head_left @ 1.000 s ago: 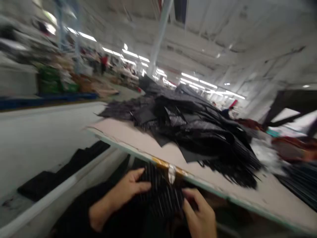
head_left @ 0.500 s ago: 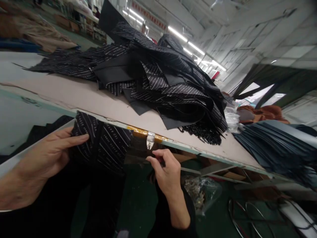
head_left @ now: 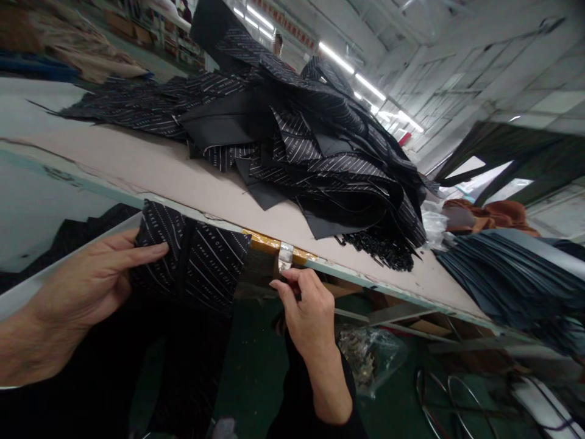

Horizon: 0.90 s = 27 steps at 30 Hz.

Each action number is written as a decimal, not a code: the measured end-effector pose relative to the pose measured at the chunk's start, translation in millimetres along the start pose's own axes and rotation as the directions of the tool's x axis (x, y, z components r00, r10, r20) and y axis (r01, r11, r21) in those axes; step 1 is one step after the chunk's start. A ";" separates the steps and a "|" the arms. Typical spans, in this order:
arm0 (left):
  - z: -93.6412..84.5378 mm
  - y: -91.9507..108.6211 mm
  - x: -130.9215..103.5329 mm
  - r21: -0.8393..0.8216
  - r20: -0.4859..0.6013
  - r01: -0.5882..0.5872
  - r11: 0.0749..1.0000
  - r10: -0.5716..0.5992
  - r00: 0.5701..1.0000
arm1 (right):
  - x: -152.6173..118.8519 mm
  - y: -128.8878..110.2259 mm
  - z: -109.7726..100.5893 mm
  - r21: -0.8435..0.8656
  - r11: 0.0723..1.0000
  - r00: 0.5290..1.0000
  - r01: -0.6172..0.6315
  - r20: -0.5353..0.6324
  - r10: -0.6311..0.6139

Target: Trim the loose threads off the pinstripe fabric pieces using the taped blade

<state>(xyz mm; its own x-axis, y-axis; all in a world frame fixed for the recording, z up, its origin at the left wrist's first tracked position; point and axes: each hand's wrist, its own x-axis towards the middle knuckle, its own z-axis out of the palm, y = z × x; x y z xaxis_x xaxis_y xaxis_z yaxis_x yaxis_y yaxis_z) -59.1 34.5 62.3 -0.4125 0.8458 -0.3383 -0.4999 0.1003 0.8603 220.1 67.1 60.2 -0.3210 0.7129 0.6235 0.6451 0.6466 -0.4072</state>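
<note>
The left hand (head_left: 86,286) grips a striped dark fabric piece (head_left: 201,262) at its left edge, thumb on top, fingers pressed together beneath; the piece hangs just below the front edge of the surface (head_left: 150,171). The right hand (head_left: 306,311) pinches the piece's dark far end between thumb and forefinger, close beside a taped clip (head_left: 285,256) on the edge. Judgement: the step in hand is stretching the piece flat between both hands, against the edge. The next move calls for even tension and a firm pinch, lest the slack end slip. A heap of striped cut pieces (head_left: 315,152) lies on the surface behind, apart from the hands.
</note>
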 end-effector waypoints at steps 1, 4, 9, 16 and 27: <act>0.7 -0.5 -0.2 0.006 0.004 0.008 1.000 -0.008 1.000 | 0.2 -0.2 -0.3 -0.007 1.000 1.000 0.011 0.010 -0.011; 2.8 -1.3 -0.8 0.038 0.033 0.031 0.999 -0.032 0.999 | 1.6 -0.5 -0.2 0.000 1.000 1.000 0.018 0.022 -0.018; 4.0 -3.9 -1.2 0.035 0.061 0.016 0.999 -0.018 0.998 | 6.7 1.1 1.7 -0.002 1.000 1.000 -0.008 0.014 0.008; 8.6 -12.8 -5.0 0.056 0.170 0.037 0.998 -0.046 0.984 | 9.6 14.2 6.5 0.021 1.000 0.998 0.002 0.068 -0.003; 38.1 -48.5 -26.9 0.062 0.519 0.027 0.998 -0.055 0.853 | -22.9 -9.3 -14.6 0.706 0.573 0.867 -0.416 0.118 0.484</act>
<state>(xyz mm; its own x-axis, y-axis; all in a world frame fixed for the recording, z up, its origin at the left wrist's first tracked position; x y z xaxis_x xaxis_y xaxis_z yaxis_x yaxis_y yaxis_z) 5.2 26.8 44.2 0.0710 0.9879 -0.1379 -0.4630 0.1551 0.8727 231.6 40.8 59.5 -0.0476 0.9631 0.2649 0.0133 0.2658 -0.9639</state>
